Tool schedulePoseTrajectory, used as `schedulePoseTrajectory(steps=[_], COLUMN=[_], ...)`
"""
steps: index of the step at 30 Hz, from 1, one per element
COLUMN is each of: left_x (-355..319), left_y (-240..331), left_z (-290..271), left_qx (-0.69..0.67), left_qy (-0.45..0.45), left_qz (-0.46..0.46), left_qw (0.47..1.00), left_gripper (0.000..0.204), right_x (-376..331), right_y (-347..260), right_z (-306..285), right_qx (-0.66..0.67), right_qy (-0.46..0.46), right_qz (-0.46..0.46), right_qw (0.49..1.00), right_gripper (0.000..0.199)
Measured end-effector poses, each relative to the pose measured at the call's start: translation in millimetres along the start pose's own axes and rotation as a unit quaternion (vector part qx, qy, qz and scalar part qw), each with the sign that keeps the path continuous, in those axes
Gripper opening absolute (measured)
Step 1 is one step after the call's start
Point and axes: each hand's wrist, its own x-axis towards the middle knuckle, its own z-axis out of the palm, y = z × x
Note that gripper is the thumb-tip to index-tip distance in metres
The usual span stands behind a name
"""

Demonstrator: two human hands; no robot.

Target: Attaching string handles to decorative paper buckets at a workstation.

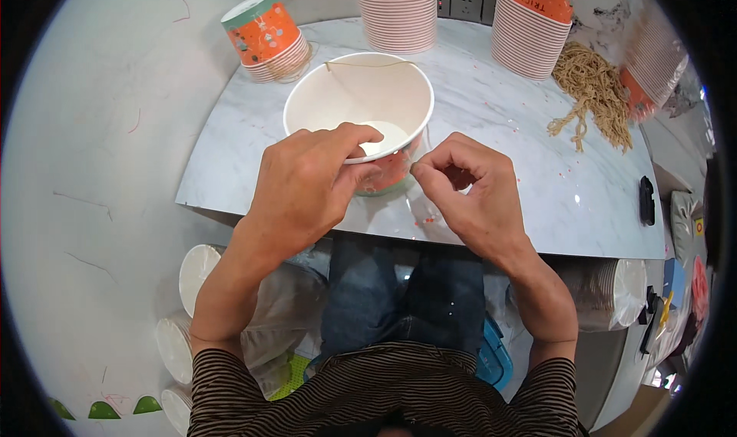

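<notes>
A large paper bucket [318, 103], white inside with an orange and green outside, stands tilted near the table's front edge. My left hand [303, 172] grips its near rim, fingers inside and thumb against the outer wall. A thin twine [368, 63] crosses the bucket's far side, close to the rim. Just right of the bucket, my right hand [480, 195] is closed in a pinch, thumb against forefinger. Whatever sits between those fingertips is too small to make out. A heap of tan twine [591, 88] lies on the right part of the table.
Nested paper buckets stand along the back of the marble-patterned table [253, 145]: a short stack [265, 42] at left, a tall white stack [397, 15] and an orange-topped stack [530, 38]. A small black object [647, 201] lies at right. Wrapped stacks [199, 276] sit below.
</notes>
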Motion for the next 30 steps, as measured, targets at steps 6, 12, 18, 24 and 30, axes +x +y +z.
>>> schedulePoseTrajectory(steps=[6, 12, 18, 24, 30], left_x=[-2.0, -1.3, -2.4, -3.1, -0.3], left_y=[-1.8, -4.9, 0.5, -0.2, 5.9], left_z=[-0.3, 2.6, -0.6, -0.6, -1.9], left_qx=[-0.013, -0.027, -0.025, -0.024, -0.107], left_qy=[0.008, 0.026, -0.003, -0.008, -0.011], left_qz=[0.001, 0.030, -0.001, -0.003, -0.026], left_qw=[1.000, 0.999, 1.000, 1.000, 0.994], left_gripper=[0.036, 0.032, 0.037, 0.042, 0.036], right_x=[1.3, 1.1, 2.9, 4.2, 6.0], right_y=[0.9, -1.2, 0.8, 3.6, 4.7], right_z=[3.8, 6.6, 7.2, 8.3, 8.7], right_qx=[0.000, 0.012, 0.002, 0.002, 0.010], right_qy=[-0.009, -0.011, -0.011, -0.012, -0.003], right_qz=[-0.018, -0.016, -0.019, -0.013, -0.025], right_qw=[1.000, 1.000, 1.000, 1.000, 1.000], right_gripper=[0.009, 0.008, 0.009, 0.010, 0.010])
